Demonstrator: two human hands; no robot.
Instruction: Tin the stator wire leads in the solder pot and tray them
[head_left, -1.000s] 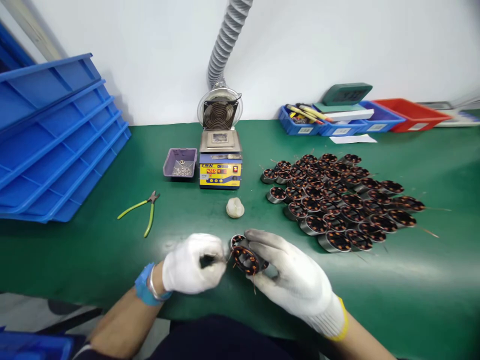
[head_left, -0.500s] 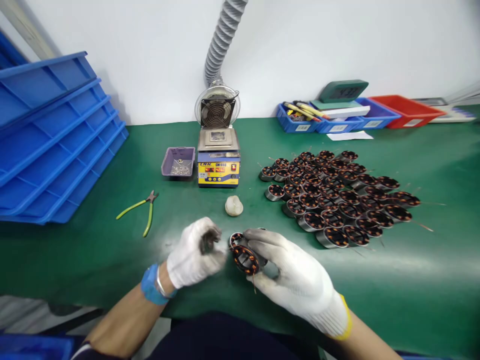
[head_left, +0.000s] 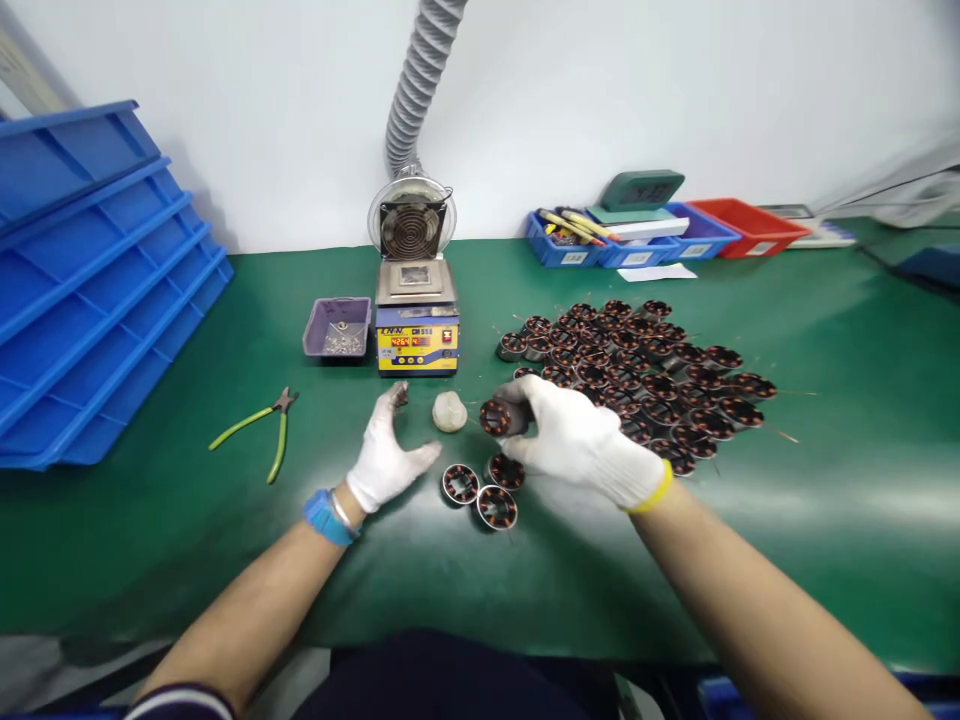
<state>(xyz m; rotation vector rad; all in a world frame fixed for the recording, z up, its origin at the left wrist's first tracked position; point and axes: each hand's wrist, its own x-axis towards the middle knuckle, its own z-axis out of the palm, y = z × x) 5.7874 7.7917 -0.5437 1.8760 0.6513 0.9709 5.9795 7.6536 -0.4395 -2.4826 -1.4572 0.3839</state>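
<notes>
My right hand (head_left: pixel 566 425), in a white glove with a yellow cuff, grips a motor stator (head_left: pixel 496 418) with copper windings, tilted and raised off the table. Below it, three more stators stand close together on the green mat, one nearest me (head_left: pixel 496 508), one at the left (head_left: pixel 460 485) and one at the back (head_left: pixel 506 472). My left hand (head_left: pixel 391 455), also gloved, is open with thumb and fingers apart and nothing between them. A whitish, translucent lump (head_left: pixel 449 411) lies between my two hands, just in front of the solder pot.
Many stators (head_left: pixel 630 370) crowd the mat at the right. A yellow-and-blue solder pot (head_left: pixel 417 340) stands at the back, beside a purple tray (head_left: pixel 336 328) of small bits. Green-handled cutters (head_left: pixel 259 425) and stacked blue bins (head_left: pixel 97 300) are at the left. Small bins (head_left: pixel 574 257) line the wall.
My right hand has moved up and away from me, with a stator in it, leaving three stators below. My left hand has opened wider and shifted slightly forward. The view has turned slightly right.
</notes>
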